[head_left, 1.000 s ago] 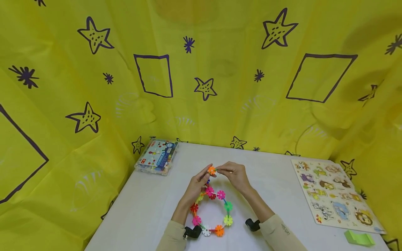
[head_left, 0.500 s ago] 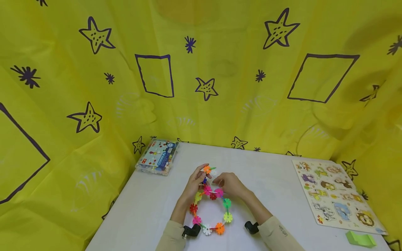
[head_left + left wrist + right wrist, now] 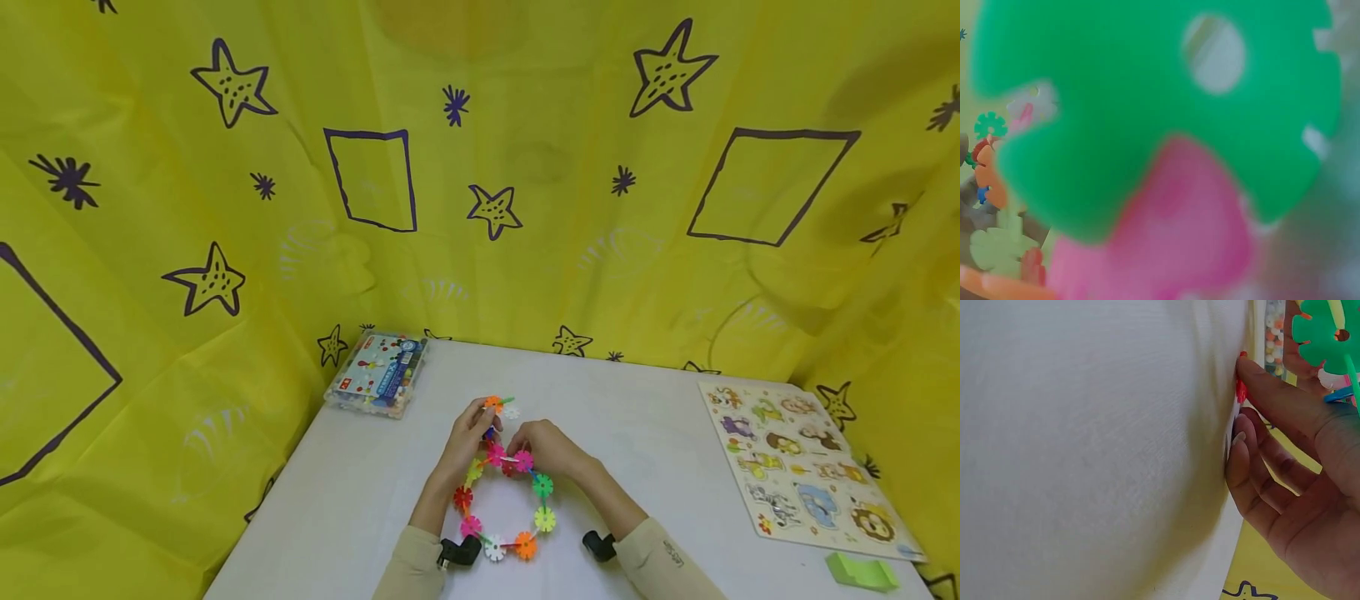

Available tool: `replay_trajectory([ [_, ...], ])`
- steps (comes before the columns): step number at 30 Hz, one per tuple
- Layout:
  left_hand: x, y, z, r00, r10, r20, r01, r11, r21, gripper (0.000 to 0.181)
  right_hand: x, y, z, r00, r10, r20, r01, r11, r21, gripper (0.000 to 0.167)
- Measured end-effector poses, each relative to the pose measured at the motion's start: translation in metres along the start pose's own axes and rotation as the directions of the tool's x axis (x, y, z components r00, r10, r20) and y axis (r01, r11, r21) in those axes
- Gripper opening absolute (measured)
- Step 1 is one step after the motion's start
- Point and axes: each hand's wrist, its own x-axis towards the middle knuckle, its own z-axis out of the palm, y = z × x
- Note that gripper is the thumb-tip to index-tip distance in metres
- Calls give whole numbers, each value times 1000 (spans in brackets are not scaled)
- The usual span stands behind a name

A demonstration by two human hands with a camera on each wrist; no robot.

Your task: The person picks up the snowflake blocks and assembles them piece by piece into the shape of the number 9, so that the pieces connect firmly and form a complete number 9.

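Note:
In the head view my left hand (image 3: 459, 446) holds the top of a chain of notched plastic snowflake discs, by an orange disc (image 3: 494, 403) with a white disc (image 3: 512, 412) beside it. Below hangs a ring of linked discs, among them a green disc (image 3: 543, 485) and a white one (image 3: 494, 547). A blurred green disc (image 3: 1110, 125) fills much of the left wrist view, over a pink disc (image 3: 1179, 250). Low at the table, my right hand (image 3: 552, 450) has its thumb and fingertips at the edges of a red disc (image 3: 1242, 390), partly hidden by them.
A clear box (image 3: 378, 375) with a printed label stands at the back left. On the right lies an animal puzzle board (image 3: 802, 467), with a light green block (image 3: 861, 572) in front. A yellow patterned curtain (image 3: 480, 292) surrounds the white table (image 3: 637, 517).
My right hand has left the orange disc, where it was pinching, and moved down to the red disc. The left hand keeps its hold, with the chain shifted slightly left.

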Motion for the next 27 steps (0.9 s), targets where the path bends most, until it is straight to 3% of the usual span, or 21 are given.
replay_trajectory([
  [4,0,-2,-1,1000,10,23,-9,1000,-28,38,-1,3,0,1000,8,-24,-8,1000,1,14],
  [7,1,-3,-1,999,31,39,-29,998,-50,38,-2,6,0,996,57,-75,-54,998,37,22],
  [11,2,-4,0,997,59,54,-56,997,-49,44,-4,9,-5,965,174,-195,-141,974,176,12],
  [13,3,-4,1,996,61,57,-58,997,-53,45,-3,8,-9,936,235,-262,-156,945,289,3],
  [17,2,-4,1,996,59,68,-55,997,-59,47,-1,5,-18,869,344,-356,-124,847,516,9],
  [20,2,-4,1,995,59,79,-55,997,-54,48,1,2,-24,828,401,-391,-81,777,625,12],
  [23,1,-4,2,995,56,84,-52,998,-45,48,2,-1,-28,805,433,-406,-54,735,676,14],
  [27,0,-3,4,996,48,80,-45,998,-41,46,2,-2,-30,798,457,-393,-54,704,708,15],
])
